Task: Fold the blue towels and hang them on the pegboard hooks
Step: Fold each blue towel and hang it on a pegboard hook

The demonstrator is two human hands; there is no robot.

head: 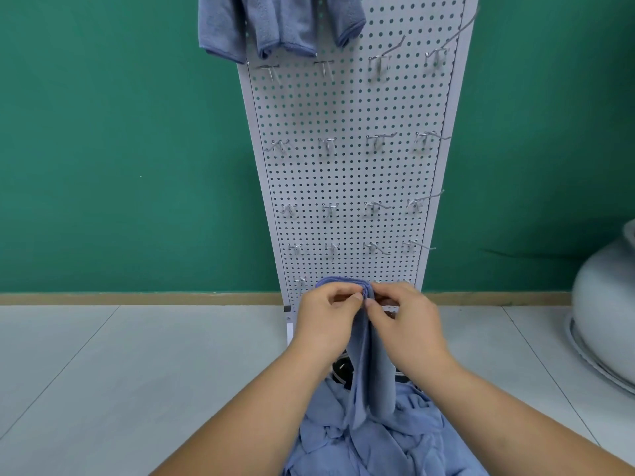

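The thumb and forefinger of the left hand [324,312] pinch the top edge of a folded blue towel [369,365], and right against them the thumb and forefinger of the right hand [407,319] pinch the same bunched edge from the other side, so the two sets of fingertips nearly touch over the fold. The remaining fingers of both hands are curled in loosely behind the pinch. From that gathered top the towel hangs straight down between the wrists as a narrow doubled strip, its lower end reaching into a rumpled heap of blue towels [378,441] lying low between the forearms. Both hands are raised in front of the bottom part of a white pegboard [347,173], which stands upright against a green wall [120,149] and carries rows of metal hooks [328,144]. At the very top of the board, well apart from the hands, hung blue towels [275,25] drape down over the upper left. Pale floor tiles [103,372] stretch out on both sides, and a grey rounded object [608,297] sits at the right edge.
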